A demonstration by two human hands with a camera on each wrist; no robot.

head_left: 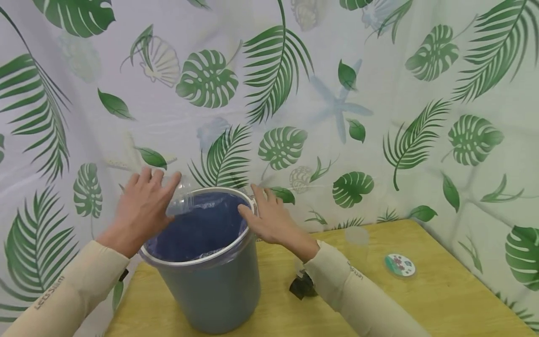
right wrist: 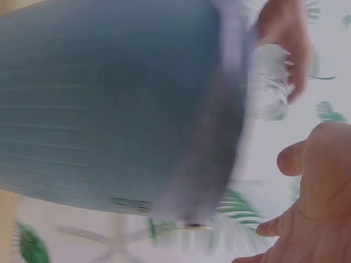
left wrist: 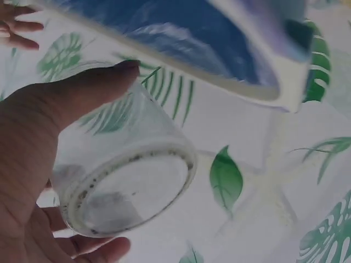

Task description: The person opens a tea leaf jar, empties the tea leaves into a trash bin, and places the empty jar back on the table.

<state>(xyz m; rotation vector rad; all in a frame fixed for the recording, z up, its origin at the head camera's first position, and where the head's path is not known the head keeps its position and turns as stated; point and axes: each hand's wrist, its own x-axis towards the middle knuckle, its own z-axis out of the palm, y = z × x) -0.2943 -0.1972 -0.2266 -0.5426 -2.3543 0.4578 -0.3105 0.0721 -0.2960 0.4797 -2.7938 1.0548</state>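
Observation:
My left hand grips a clear plastic cup tilted over the bin's far left rim. Seen from the left wrist, dark specks ring the base of the cup, with the thumb along its upper side and fingers below. The grey-blue bin stands upright on the table, lined with a purple-blue bag under a white rim. Beside the rim's right side is my right hand, fingers spread and nothing in its grip. In the right wrist view its palm faces the bin.
On the wooden table, right of the bin, stand a clear cup and a round lid with a printed label. A black crumpled item lies near the right sleeve. A leaf-patterned curtain hangs close behind.

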